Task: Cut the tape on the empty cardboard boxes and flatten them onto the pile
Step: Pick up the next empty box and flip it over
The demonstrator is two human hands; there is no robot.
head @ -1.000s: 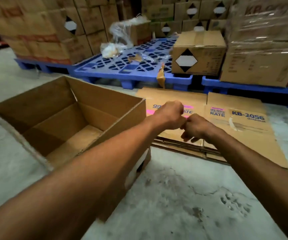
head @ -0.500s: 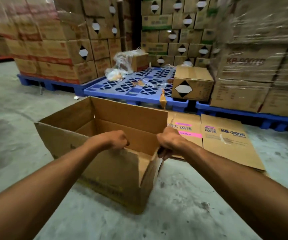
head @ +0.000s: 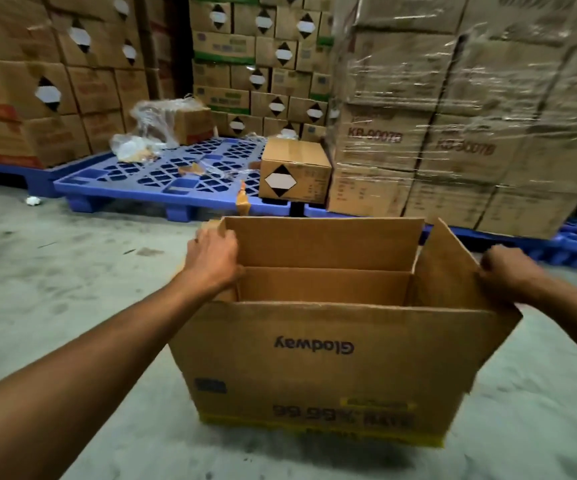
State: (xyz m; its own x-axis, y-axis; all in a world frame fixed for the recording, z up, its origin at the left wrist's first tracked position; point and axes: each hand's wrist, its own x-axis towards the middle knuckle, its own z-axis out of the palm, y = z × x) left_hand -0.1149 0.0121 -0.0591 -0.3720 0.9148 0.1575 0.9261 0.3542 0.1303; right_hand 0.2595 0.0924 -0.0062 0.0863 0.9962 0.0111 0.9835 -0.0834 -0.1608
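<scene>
I have the open cardboard box upright on the floor, between my two hands. My left hand grasps the left side flap; my right hand clenches the right flap's edge. The box's long axis runs straight from one set of fingers to the other, both equally near, so collapsing it probably means shearing sideways.
</scene>
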